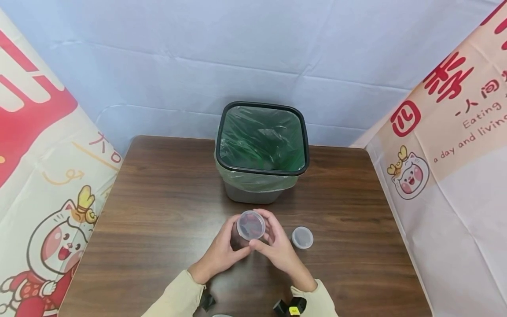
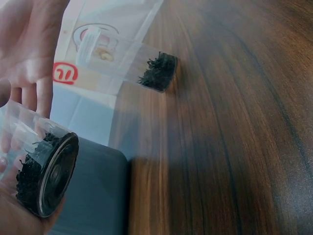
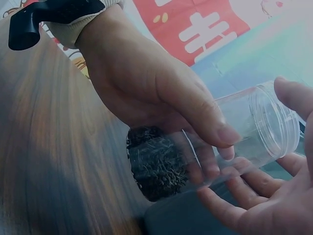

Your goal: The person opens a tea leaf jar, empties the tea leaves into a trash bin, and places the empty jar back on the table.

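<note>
Plastic jar (image 3: 239, 110): being held above the desk (image 1: 158, 211), before the bin (image 1: 253, 197), with dark shreds (image 3: 159, 169) lying at its bottom.
Left hand (image 1: 222, 253): curling round the body and gripping it, thumb lying across the clear wall.
Right hand (image 1: 277, 248): curving part-open round the upper end, thumb reaching the lid (image 1: 251, 225); how firmly it is pressing, the views are not showing.
Second jar (image 1: 302, 237): standing between the right hand and the desk's right edge.
Holding technique: the left hand is probably best supporting the weight; the right is best steadying the lid rim evenly.
Caution: excess tilting is likely shifting the loose shreds; keeping the axis upright is advisable.
</note>
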Available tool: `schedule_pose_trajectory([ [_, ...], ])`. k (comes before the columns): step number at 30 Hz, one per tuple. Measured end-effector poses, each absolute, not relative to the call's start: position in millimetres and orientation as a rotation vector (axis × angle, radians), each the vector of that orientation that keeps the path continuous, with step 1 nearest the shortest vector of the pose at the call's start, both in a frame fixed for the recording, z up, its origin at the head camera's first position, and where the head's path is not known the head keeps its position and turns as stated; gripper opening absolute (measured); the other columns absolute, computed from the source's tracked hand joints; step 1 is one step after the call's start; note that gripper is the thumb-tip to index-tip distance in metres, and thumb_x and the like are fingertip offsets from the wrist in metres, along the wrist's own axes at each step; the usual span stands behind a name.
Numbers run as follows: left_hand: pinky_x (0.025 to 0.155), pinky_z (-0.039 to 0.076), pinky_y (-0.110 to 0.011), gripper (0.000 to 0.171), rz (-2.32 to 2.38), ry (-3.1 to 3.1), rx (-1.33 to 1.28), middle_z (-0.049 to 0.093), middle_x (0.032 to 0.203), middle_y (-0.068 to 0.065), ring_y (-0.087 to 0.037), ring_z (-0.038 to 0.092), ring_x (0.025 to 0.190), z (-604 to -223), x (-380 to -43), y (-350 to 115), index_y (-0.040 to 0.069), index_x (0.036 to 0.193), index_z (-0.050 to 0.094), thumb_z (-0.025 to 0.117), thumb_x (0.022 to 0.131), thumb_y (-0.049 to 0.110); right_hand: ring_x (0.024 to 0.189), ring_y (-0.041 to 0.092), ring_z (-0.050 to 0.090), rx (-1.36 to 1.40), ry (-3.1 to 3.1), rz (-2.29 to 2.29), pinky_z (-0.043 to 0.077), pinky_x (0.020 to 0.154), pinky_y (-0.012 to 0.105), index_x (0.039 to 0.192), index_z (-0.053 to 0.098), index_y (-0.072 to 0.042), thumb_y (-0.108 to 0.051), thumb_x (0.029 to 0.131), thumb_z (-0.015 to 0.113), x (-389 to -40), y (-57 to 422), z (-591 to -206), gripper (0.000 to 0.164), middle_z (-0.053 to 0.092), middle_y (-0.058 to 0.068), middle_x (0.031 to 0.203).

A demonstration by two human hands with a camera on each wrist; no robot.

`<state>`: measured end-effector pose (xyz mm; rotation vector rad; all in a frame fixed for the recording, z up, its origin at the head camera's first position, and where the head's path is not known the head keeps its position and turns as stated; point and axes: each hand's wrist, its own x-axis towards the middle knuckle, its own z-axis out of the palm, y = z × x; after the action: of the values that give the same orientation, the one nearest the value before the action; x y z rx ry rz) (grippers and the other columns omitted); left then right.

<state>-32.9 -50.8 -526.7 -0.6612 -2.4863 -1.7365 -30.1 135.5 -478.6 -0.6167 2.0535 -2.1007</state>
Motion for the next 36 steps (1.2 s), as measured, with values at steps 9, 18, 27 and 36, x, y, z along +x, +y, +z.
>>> schedule_pose_trajectory([
  [9, 0.098, 0.041, -0.044, 0.073, -1.744, -2.463, -0.701, 0.047, 0.133, 0.000, -0.015, 0.048, 0.119, -528.0, -33.2, -51.2, 0.017, 0.140, 0.036, 0.072, 0.080, 0.038, 0.127, 0.038, 0.040, -0.670, 2.047, -2.076, 0.037, 0.096, 0.058, 0.147, 0.030, -0.002, 0.001, 0.085, 0.064, -30.4, 137.0, -477.3, 0.070, 0.040, 0.019, 0.144],
  [18, 0.098, 0.040, -0.046, 0.074, -1.734, -2.493, -0.670, 0.047, 0.133, 0.002, -0.014, 0.047, 0.120, -526.5, -31.4, -50.9, 0.018, 0.139, 0.037, 0.073, 0.078, 0.040, 0.121, 0.036, 0.046, -0.564, 2.113, -2.080, 0.042, 0.095, 0.053, 0.138, 0.032, -0.004, -0.005, 0.081, 0.071, -28.5, 134.7, -481.2, 0.070, 0.048, 0.020, 0.134],
  [27, 0.100, 0.039, -0.045, 0.076, -1.746, -2.491, -0.656, 0.047, 0.133, 0.003, -0.012, 0.047, 0.121, -528.4, -31.5, -50.9, 0.018, 0.140, 0.037, 0.072, 0.078, 0.044, 0.122, 0.038, 0.045, -0.599, 2.094, -2.087, 0.041, 0.094, 0.057, 0.141, 0.035, -0.005, 0.000, 0.084, 0.067, -28.1, 133.9, -479.9, 0.066, 0.046, 0.019, 0.137],
  [36, 0.099, 0.040, -0.045, 0.073, -1.762, -2.489, -0.643, 0.049, 0.130, -0.002, -0.016, 0.049, 0.119, -520.9, -30.4, -48.4, 0.012, 0.137, 0.039, 0.077, 0.076, 0.028, 0.122, 0.037, 0.045, -0.635, 2.072, -2.111, 0.040, 0.095, 0.055, 0.142, 0.034, -0.005, -0.001, 0.085, 0.066, -29.2, 135.0, -479.2, 0.066, 0.044, 0.019, 0.138],
])
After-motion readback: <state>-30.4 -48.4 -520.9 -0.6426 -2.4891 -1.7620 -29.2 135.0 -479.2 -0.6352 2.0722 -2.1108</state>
